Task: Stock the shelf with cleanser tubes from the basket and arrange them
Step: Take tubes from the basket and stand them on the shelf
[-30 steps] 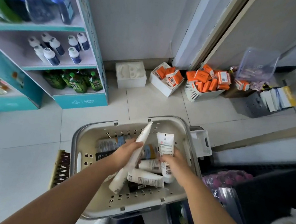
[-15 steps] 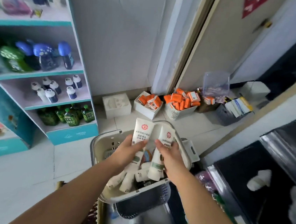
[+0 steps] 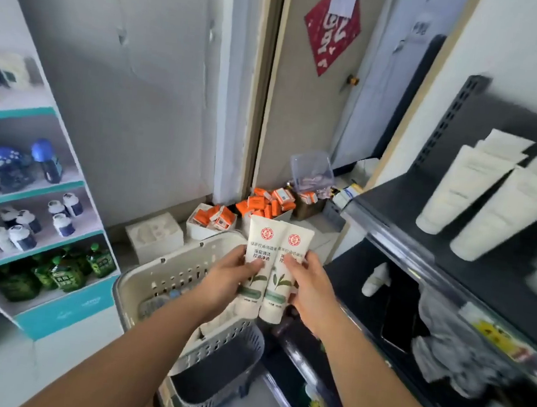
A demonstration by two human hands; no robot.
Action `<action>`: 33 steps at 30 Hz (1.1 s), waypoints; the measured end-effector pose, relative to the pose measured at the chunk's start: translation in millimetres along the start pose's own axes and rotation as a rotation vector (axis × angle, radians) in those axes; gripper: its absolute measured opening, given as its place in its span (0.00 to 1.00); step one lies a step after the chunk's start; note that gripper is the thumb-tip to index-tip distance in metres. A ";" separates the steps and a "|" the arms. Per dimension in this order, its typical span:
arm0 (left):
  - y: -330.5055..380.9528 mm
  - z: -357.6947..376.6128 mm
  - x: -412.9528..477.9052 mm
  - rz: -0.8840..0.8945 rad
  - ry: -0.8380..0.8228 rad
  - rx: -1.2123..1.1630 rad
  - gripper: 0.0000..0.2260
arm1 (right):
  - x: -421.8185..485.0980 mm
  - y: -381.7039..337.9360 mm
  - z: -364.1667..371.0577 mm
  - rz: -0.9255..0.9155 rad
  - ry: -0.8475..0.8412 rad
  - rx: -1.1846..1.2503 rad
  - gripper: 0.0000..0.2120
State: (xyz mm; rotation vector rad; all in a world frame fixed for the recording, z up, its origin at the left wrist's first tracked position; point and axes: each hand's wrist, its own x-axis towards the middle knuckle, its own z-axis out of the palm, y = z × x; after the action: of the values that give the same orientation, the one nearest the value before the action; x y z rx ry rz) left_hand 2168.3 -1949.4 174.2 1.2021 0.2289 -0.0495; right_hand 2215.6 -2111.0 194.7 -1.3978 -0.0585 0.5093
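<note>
Cleanser tubes (image 3: 266, 243): two held up side by side with edges touching, over the right rim of the basket (image 3: 166, 275), near the front edge of the dark shelf (image 3: 403, 197).
Floor: pale tiles (image 3: 55, 363) carry the beige slotted basket, which sits on a darker grey basket (image 3: 219, 374).
Back wall: grey-white panels meet a beige door (image 3: 298, 123) with a red paper diamond (image 3: 331, 34) stuck on it.
By the door: orange boxes (image 3: 260, 202) are heaped in white tubs, with a white foam box (image 3: 154, 234) to their left and a clear tub (image 3: 312, 171) behind them.
Left side: a teal display rack (image 3: 64, 304) holds blue-topped bottles (image 3: 9, 163), small white bottles (image 3: 22, 230) and green pouches (image 3: 64, 271) on separate levels.
Right side: the dark metal shelf bears rows of plain white tubes (image 3: 454, 186) standing on their caps; the level below is blurred.
Tube look: each is white, with the flat crimped end up and the cap down, a round red emblem near the top, dark printed characters beneath it, then a green leaf sprig and a pale green band.
Left hand (image 3: 229, 275): it grips the left tube (image 3: 257, 283), thumb across the print.
Right hand (image 3: 311, 287): it grips the right tube (image 3: 280, 285), thumb on its face.
In the basket: more tubes (image 3: 157, 304) lie inside, too blurred to count.
</note>
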 end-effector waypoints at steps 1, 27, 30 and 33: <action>1.1 15.3 1.7 0.009 -0.030 0.005 0.16 | -8.7 -8.2 -12.2 -0.032 0.028 -0.008 0.09; -9.2 399.6 -3.1 0.265 -0.454 0.182 0.13 | -193.1 -148.9 -316.2 -0.512 0.488 -0.178 0.15; -5.3 411.5 19.2 0.302 -0.447 0.233 0.14 | -183.0 -151.5 -322.4 -0.544 0.592 -0.276 0.14; -6.1 417.3 42.9 0.328 -0.445 0.298 0.13 | -168.1 -147.4 -324.8 -0.545 0.676 -0.315 0.14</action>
State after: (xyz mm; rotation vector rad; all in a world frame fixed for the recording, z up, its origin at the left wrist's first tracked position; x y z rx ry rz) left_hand 2271.7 -2335.4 302.0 1.4771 -0.3782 -0.0648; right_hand 2219.5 -2486.2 316.0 -1.7164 0.0307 -0.4521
